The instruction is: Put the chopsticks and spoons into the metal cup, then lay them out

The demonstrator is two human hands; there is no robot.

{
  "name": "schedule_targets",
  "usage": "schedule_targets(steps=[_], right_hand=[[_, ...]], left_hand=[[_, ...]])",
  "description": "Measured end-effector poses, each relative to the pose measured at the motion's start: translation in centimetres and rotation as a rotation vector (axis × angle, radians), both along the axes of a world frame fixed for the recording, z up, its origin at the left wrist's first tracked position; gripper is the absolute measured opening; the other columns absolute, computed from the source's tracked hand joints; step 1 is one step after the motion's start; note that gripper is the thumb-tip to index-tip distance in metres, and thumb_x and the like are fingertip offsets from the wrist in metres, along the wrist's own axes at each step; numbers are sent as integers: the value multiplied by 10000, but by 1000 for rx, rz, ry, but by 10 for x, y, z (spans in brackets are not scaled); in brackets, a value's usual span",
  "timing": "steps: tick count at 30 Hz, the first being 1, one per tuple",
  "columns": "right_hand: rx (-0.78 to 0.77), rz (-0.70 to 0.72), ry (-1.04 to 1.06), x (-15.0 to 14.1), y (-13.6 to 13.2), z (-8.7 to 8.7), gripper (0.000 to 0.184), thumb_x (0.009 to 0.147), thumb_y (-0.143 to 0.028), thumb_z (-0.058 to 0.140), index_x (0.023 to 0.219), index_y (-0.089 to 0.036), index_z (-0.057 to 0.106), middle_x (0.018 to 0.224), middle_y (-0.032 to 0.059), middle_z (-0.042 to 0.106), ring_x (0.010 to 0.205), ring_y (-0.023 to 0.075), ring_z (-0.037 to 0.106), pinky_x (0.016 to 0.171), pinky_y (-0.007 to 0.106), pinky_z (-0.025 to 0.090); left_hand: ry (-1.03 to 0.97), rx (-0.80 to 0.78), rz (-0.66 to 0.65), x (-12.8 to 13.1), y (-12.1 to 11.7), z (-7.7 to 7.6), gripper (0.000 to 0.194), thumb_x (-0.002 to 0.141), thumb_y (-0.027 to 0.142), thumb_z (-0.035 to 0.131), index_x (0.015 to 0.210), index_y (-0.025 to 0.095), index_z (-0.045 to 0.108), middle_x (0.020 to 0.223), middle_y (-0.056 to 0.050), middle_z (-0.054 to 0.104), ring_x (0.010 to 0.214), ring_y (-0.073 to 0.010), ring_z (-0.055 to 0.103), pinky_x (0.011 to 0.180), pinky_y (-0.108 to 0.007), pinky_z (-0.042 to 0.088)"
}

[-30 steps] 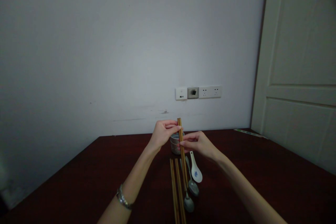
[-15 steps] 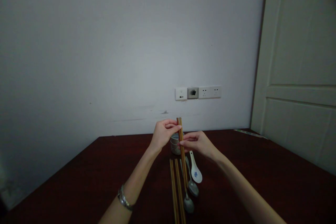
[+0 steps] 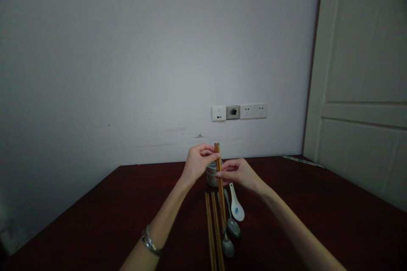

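A pair of wooden chopsticks (image 3: 221, 194) stands nearly upright in front of me, held in both hands. My left hand (image 3: 200, 160) pinches it near the top end, between thumb and fingers. Lower down, my right hand (image 3: 234, 172) pinches the same pair from the right side. Behind the chopsticks is a grey patterned cup (image 3: 211, 176), partly hidden by them and by my fingers. Below my hands, more chopsticks (image 3: 210, 228) lie on the table, with two metal spoons (image 3: 228, 247) to their right. A white porcelain spoon (image 3: 237, 209) with a blue mark lies beside them.
The dark red table (image 3: 127, 216) reaches back to a pale wall. Sockets and switches (image 3: 253, 111) are set in that wall above the table's edge. A thin flat strip (image 3: 302, 161) lies at the back right, near a white panelled door (image 3: 359, 144).
Both hands keep their pinch on the chopsticks, almost still. The chopsticks turn slightly between my fingers, and their tops shift a little. The things on the table stay where they were.
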State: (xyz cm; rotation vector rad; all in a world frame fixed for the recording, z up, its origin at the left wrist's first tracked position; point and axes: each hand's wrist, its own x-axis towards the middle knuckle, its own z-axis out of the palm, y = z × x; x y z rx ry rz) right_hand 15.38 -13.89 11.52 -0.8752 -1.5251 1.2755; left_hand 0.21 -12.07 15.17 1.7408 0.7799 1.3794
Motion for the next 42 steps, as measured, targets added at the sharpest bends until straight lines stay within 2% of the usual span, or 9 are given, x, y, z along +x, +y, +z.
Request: schedule_targets(steps=[15,22,29,35,42], right_hand=[[-11,7,-32,4,4,-4,336,487,-352,755,691,-112,637,648,36,660,640,166,633,634,312,525],[6,2,-72,2,-1,3,319,488,-367,748,671,-122,656,629,24,652,620,155,621,633,304,521],[106,64,-179,1,-7,7,278,584,-400,687,677,-138,697,636,23,650,608,141,597,649,310,511],[75,27,-158,-1,-3,3,258,539,-367,723,621,-130,661,607,17,640,576,130,587,618,300,503],[44,-2,-78,1,0,0,349,514,-358,742,758,-124,655,706,46,676,658,161,622,650,294,489]], left_hand=[[76,19,-42,-3,-2,2,237,594,270,708,717,115,578,642,-25,639,576,-118,586,552,-208,444],[108,36,-46,-5,-4,2,234,606,289,698,729,114,603,673,-48,660,612,-144,610,581,-228,463],[104,-51,-39,-4,-5,4,225,569,257,722,711,105,637,699,-71,673,630,-170,623,565,-240,476],[76,-92,-19,-5,0,1,230,545,251,738,687,100,638,673,-67,672,606,-155,615,551,-226,463],[22,-106,7,-6,1,1,271,521,260,754,702,94,640,667,-59,666,591,-141,603,542,-216,457]])
